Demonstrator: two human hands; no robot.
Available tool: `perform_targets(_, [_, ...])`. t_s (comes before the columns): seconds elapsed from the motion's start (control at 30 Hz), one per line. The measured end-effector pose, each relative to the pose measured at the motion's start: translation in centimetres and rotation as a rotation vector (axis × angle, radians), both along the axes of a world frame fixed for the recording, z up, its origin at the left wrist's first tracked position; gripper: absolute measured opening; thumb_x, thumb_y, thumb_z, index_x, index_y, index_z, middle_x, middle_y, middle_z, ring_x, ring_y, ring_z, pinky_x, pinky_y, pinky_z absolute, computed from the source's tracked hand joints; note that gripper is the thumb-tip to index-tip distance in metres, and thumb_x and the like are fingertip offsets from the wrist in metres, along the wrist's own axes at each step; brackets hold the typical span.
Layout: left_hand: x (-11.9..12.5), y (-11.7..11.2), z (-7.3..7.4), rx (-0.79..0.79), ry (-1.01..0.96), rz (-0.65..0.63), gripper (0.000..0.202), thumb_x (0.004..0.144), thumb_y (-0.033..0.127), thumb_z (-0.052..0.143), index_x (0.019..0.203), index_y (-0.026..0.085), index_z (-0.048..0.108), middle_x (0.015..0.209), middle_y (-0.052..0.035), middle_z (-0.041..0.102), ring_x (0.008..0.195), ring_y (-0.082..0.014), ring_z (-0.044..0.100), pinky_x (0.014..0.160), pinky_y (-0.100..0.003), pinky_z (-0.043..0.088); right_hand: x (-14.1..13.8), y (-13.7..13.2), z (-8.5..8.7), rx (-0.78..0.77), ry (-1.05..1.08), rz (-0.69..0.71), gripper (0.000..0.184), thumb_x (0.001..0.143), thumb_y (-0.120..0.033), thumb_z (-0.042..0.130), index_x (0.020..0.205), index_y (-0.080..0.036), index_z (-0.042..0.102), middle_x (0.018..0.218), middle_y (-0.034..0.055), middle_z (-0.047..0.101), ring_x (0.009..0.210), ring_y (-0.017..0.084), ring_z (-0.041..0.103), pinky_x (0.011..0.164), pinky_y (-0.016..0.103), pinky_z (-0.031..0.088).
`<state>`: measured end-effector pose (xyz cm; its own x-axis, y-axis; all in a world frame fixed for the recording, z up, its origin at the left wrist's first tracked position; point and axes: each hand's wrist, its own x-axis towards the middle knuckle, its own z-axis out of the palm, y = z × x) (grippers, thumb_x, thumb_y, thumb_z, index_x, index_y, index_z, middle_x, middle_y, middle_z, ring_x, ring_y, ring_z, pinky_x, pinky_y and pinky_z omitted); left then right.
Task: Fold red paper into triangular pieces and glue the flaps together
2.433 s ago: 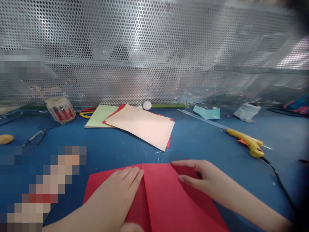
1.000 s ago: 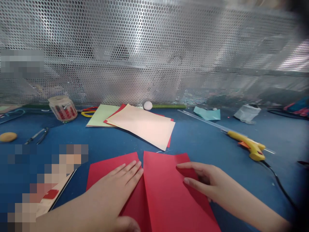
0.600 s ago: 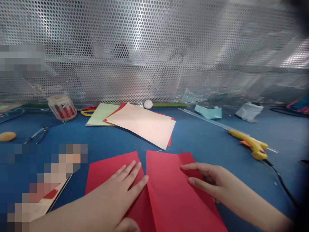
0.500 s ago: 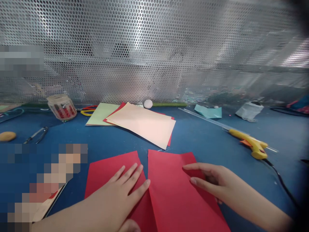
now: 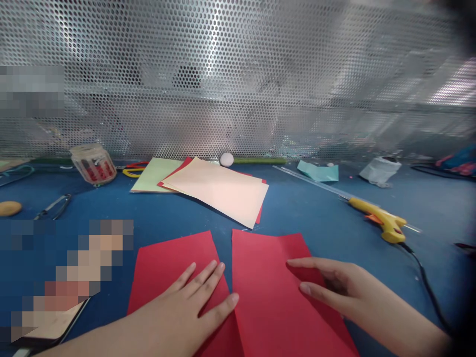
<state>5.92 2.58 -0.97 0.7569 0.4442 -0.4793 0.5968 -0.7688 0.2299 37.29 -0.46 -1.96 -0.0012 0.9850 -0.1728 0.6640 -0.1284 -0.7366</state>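
Red paper lies before me in two panels, a left one (image 5: 169, 263) and a right one (image 5: 262, 292), with a gap between them that narrows toward me. Whether they are one folded sheet or two, I cannot tell. My left hand (image 5: 203, 297) rests flat on the left panel, fingers spread, its thumb reaching to the right panel's inner edge. Over the outer side of the right panel sits my right hand (image 5: 338, 287), index finger and thumb stretched out and apart, their tips touching the paper near a crease. Its other fingers are mostly hidden.
Behind lie cream paper (image 5: 219, 188) and green paper (image 5: 158, 173). A yellow glue gun (image 5: 379, 218) with a black cord is at right. At left are a jar (image 5: 92, 166), a phone-like object (image 5: 55, 322) and a blurred patch. A perforated metal screen (image 5: 238, 74) stands behind.
Both hands have shifted slightly right and toward me over the paper. The right panel has moved a little right, widening the gap at the far end.
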Motion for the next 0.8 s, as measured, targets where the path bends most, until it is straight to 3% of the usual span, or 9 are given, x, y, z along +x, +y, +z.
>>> perform_targets(0.17, [-0.5, 0.1, -1.1, 0.024, -0.052, -0.016, 0.111, 0.08, 0.012, 0.09, 0.163, 0.036, 0.019, 0.162, -0.027, 0.007, 0.146, -0.0521, 0.012, 0.107, -0.079, 0.025, 0.6, -0.3, -0.3, -0.013, -0.009, -0.017, 0.048, 0.075, -0.06, 0.074, 0.113, -0.032, 0.085, 0.116, 0.006, 0.082, 0.1, 0.035, 0.078, 0.084, 0.04, 0.065])
perform_targets(0.3, [-0.5, -0.1, -1.4, 0.026, -0.093, -0.01, 0.116, 0.077, 0.021, 0.095, 0.164, 0.034, 0.019, 0.163, -0.0278, 0.005, 0.147, -0.0528, 0.01, 0.109, -0.078, 0.024, 1.1, -0.9, -0.6, -0.136, 0.074, 0.046, 0.051, 0.079, -0.063, 0.072, 0.122, -0.035, 0.081, 0.128, 0.0026, 0.077, 0.107, 0.033, 0.078, 0.088, 0.036, 0.064])
perform_targets(0.37, [-0.7, -0.2, -1.8, 0.016, -0.127, -0.025, 0.107, 0.083, 0.029, 0.09, 0.164, 0.034, 0.02, 0.164, -0.0258, 0.006, 0.149, -0.0505, 0.011, 0.111, -0.076, 0.024, 1.3, -1.1, -0.9, -0.15, 0.093, 0.038, 0.052, 0.079, -0.064, 0.072, 0.121, -0.035, 0.081, 0.127, 0.0026, 0.077, 0.109, 0.034, 0.077, 0.089, 0.036, 0.064])
perform_targets(0.5, [-1.3, -0.4, -2.5, -0.012, -0.199, -0.035, 0.078, 0.097, 0.028, 0.075, 0.161, 0.036, 0.031, 0.166, -0.0201, 0.008, 0.151, -0.0463, 0.014, 0.115, -0.073, 0.024, 1.9, -1.4, -1.3, -0.122, 0.083, -0.015, 0.051, 0.076, -0.066, 0.073, 0.114, -0.035, 0.084, 0.124, 0.0033, 0.079, 0.111, 0.034, 0.076, 0.091, 0.034, 0.063])
perform_targets(0.63, [-1.9, -0.7, -0.8, -0.062, -0.264, 0.022, 0.063, 0.098, 0.028, 0.074, 0.152, 0.046, 0.047, 0.168, -0.0098, 0.009, 0.151, -0.0443, 0.015, 0.116, -0.07, 0.026, 2.5, -1.4, -1.3, -0.106, 0.061, -0.03, 0.051, 0.072, -0.068, 0.075, 0.109, -0.034, 0.086, 0.119, 0.0043, 0.08, 0.106, 0.035, 0.078, 0.087, 0.036, 0.065])
perform_targets(0.7, [-1.8, -0.8, 0.5, -0.067, -0.298, 0.043, 0.063, 0.1, 0.032, 0.071, 0.155, 0.045, 0.041, 0.167, -0.0078, 0.019, 0.152, -0.0414, 0.018, 0.118, -0.067, 0.029, 2.8, -1.5, -1.1, -0.095, 0.033, -0.041, 0.052, 0.071, -0.068, 0.075, 0.108, -0.034, 0.086, 0.115, 0.0045, 0.081, 0.1, 0.036, 0.079, 0.084, 0.038, 0.066])
perform_targets(0.8, [-1.3, -1.0, 1.1, -0.071, -0.223, 0.06, 0.065, 0.104, 0.039, 0.066, 0.159, 0.039, 0.03, 0.16, -0.0109, 0.035, 0.15, -0.0414, 0.026, 0.117, -0.072, 0.028, 2.8, -1.9, -0.6, -0.054, -0.024, -0.06, 0.049, 0.07, -0.066, 0.075, 0.104, -0.032, 0.087, 0.109, 0.0045, 0.083, 0.095, 0.036, 0.08, 0.077, 0.038, 0.067])
